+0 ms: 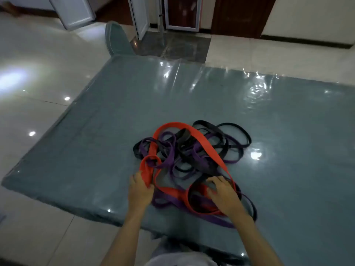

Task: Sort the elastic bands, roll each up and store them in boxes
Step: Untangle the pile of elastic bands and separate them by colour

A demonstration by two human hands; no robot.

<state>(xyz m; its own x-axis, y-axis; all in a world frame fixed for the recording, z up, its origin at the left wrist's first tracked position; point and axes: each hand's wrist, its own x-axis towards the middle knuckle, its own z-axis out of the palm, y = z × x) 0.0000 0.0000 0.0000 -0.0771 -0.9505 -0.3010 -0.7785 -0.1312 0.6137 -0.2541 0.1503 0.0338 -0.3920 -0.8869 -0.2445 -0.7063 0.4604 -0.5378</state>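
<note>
Left hand: the left hand pinches a folded loop of the wide flat orange-red rubber band, thumb and fingers curled round it at the near-left edge of the pile.
Pile: the tangle of flat orange-red, purple and black elastic bands lies on the glossy grey-green plastic-covered mat, near its front edge, just ahead of the person.
Purple bands: the narrower purple rubber loops thread under and over the orange-red one; they look limp and will likely drag along if it is pulled hard.
Right hand: the right hand rests on the near-right part of the pile, fingers curled down onto the strands; whether it truly grips one I cannot tell.
Black bands: the thin black rubber loops spread to the far right.
Handling: soft, light, stretchy, probably tacky rubber against rubber; best taken at a free loop end and lifted slowly, the other hand holding the rest down.
Boxes: none in view.
</note>
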